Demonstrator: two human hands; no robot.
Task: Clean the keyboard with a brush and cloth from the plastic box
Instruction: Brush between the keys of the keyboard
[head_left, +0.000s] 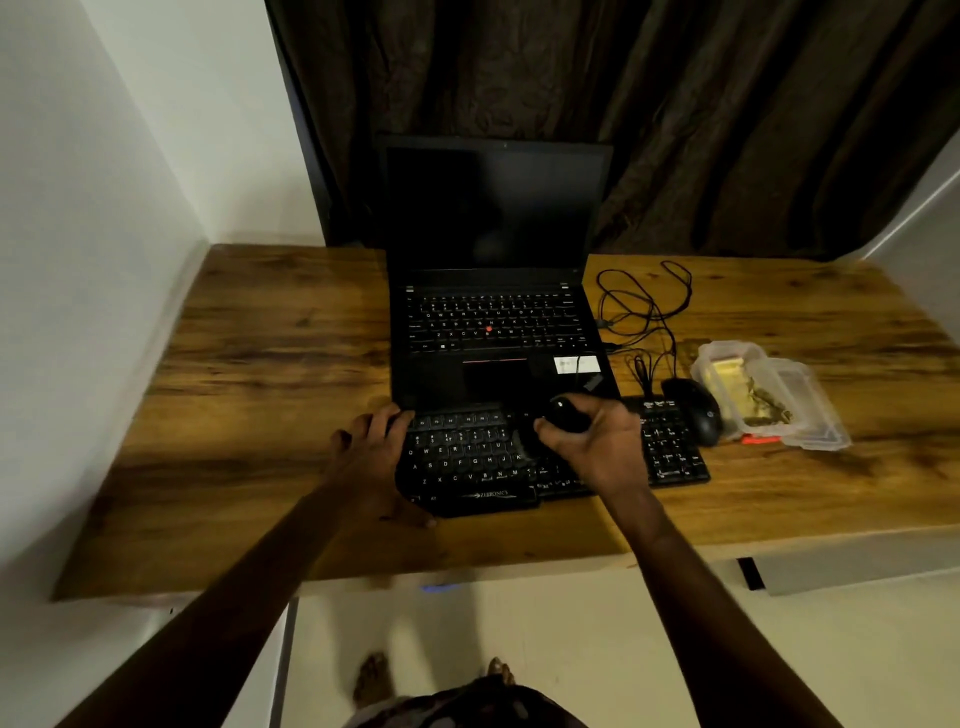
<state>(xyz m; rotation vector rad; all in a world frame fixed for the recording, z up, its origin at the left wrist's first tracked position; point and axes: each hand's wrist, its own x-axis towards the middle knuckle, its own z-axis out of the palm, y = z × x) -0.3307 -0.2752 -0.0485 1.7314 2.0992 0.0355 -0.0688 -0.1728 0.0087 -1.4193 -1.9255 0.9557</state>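
The wooden worktop (249, 364) carries an open laptop (493, 218), screen dark, just behind the keyboard (467, 457), which lies along the worktop's near edge. To the right of the keyboard, past the mouse (693, 410), sits the open plastic box (826, 439) with a yellowish cloth (737, 384) still inside. The left hand (374, 457) clasps the keyboard's left end, fingers bent over the far edge and thumb along the near one. The right hand (597, 441) hovers above the middle keys, fingers curled round a dark rounded brush (566, 413) — its bristles cannot be made out. The brushing step looks to be in hand; next comes sweeping along the key rows with the keyboard braced — the cloth pass remains.
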